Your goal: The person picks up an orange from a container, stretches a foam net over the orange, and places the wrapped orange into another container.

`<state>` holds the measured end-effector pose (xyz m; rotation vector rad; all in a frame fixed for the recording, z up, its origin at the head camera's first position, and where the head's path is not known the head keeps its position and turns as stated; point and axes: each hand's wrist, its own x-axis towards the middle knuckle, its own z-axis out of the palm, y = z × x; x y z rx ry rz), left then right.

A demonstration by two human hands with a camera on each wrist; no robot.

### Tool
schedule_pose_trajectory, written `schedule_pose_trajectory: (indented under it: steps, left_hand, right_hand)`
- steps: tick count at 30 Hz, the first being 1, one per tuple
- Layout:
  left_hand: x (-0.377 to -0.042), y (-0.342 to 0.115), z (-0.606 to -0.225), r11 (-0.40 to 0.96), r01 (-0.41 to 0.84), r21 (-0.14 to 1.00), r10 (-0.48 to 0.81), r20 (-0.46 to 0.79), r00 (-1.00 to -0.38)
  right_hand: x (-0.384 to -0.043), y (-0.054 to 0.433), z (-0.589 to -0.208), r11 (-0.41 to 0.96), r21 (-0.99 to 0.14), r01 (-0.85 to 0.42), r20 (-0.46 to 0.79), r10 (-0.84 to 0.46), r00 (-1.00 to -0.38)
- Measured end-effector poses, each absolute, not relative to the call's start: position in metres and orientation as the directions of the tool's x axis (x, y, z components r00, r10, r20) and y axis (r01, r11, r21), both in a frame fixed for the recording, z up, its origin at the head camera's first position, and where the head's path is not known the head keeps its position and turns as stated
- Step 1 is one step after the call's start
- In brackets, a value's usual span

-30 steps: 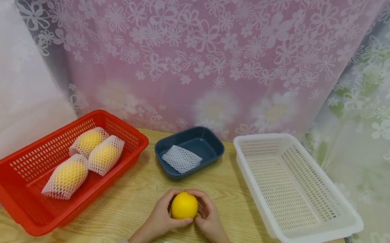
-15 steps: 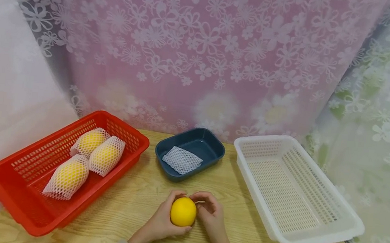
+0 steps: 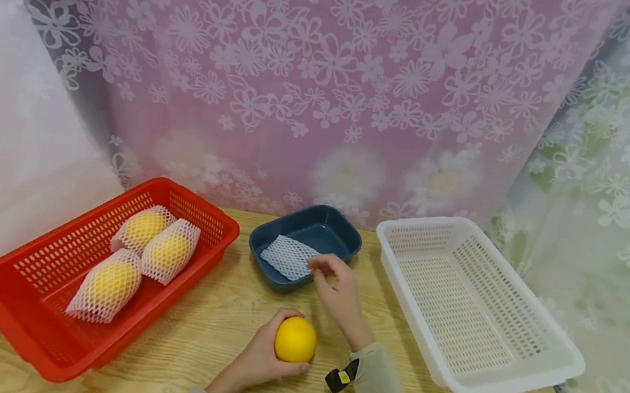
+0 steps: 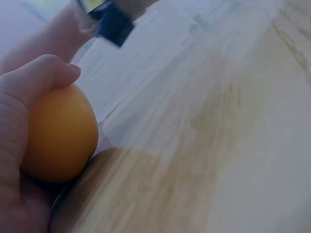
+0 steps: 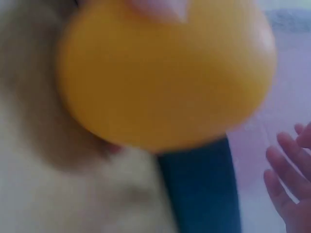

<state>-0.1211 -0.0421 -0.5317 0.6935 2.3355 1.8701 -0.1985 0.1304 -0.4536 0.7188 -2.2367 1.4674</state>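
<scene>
My left hand (image 3: 263, 352) grips a smooth yellow orange (image 3: 295, 340) near the front middle of the table, its thumb along the near side. Close up in the left wrist view, the orange (image 4: 63, 133) sits in the curve of thumb and fingers. My right hand (image 3: 341, 294) reaches over the near right rim of a dark blue tray (image 3: 325, 231). Its fingertips are at the right end of a flattened white foam net sleeve (image 3: 285, 257) lying there. Seen from the right wrist, the fingers (image 5: 286, 167) are spread and loosely extended.
At the left stands a red basket (image 3: 15, 309) with three yellow fruits (image 3: 171, 252) in white foam nets. A white slotted basket (image 3: 454, 301) is on the right. All stand on a wood-grain table (image 3: 171, 361), with a pink floral curtain (image 3: 325, 95) behind.
My right hand has left the orange and moved forward to the foam net in the blue tray. The left hand keeps the orange in about the same place.
</scene>
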Motion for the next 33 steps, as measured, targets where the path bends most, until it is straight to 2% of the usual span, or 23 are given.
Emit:
schedule_pose_trajectory:
  steps: [3, 7, 10, 13, 22, 26, 33]
  left_hand:
    - [-0.121, -0.042, -0.531, 0.157, 0.28, 0.947, 0.39, 0.201, -0.899]
    - [-0.121, -0.041, -0.529, 0.149, 0.251, 0.956, 0.4, 0.174, -0.9]
    - [-0.12, -0.039, -0.529, 0.143, 0.251, 0.957, 0.411, 0.173, -0.895]
    - [-0.119, -0.038, -0.529, 0.142, 0.261, 0.955, 0.41, 0.183, -0.893]
    - [-0.12, -0.041, -0.529, 0.128, 0.222, 0.967, 0.419, 0.15, -0.896]
    - [-0.12, -0.042, -0.527, 0.124, 0.201, 0.972, 0.42, 0.132, -0.898]
    - [-0.12, -0.042, -0.527, 0.125, 0.214, 0.969, 0.417, 0.145, -0.897]
  right_hand:
    - [-0.222, 0.124, -0.441, 0.497, -0.683, -0.535, 0.456, -0.282, -0.844]
    - [-0.246, 0.113, -0.435, 0.721, -0.565, -0.401, 0.197, -0.354, -0.914]
    - [-0.259, 0.106, -0.438, 0.822, -0.436, -0.365, 0.054, -0.381, -0.923]
    - [-0.267, 0.101, -0.444, 0.867, -0.349, -0.357, -0.033, -0.392, -0.919]
    - [-0.28, 0.094, -0.454, 0.911, -0.302, -0.28, -0.149, -0.335, -0.93]
    - [-0.285, 0.092, -0.452, 0.91, -0.3, -0.287, -0.188, -0.351, -0.917]
    - [-0.286, 0.096, -0.45, 0.874, -0.394, -0.283, -0.125, -0.356, -0.926]
